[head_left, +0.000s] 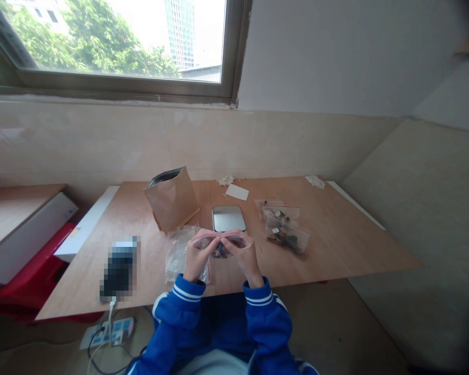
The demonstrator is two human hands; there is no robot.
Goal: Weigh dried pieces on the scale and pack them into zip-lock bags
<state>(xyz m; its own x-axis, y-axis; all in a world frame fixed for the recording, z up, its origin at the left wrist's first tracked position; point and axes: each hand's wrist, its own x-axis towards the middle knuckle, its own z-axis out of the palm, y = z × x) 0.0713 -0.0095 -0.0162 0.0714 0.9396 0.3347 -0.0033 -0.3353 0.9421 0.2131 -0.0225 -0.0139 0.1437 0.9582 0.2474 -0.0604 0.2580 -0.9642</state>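
Both my hands pinch the top edge of a clear zip bag (221,251) with a pink-red seal strip. Small dark pieces show inside it, too small to name. My left hand (197,258) grips the bag's left side, and my right hand (245,255) its right side, thumbs close together near the middle of the seal. The bag is held above the table's front part. Just beyond it lies a flat silver-topped device (229,219) like a small scale. Under and left of my left hand are clear plastic bags (175,255), lying flat.
A brown paper pouch (172,200) stands open at the back left. Several filled zip bags (287,234) lie on the right. A white card (237,192) is at the back. A blurred-out dark device (118,271) with a cable lies left on the wooden table (344,239).
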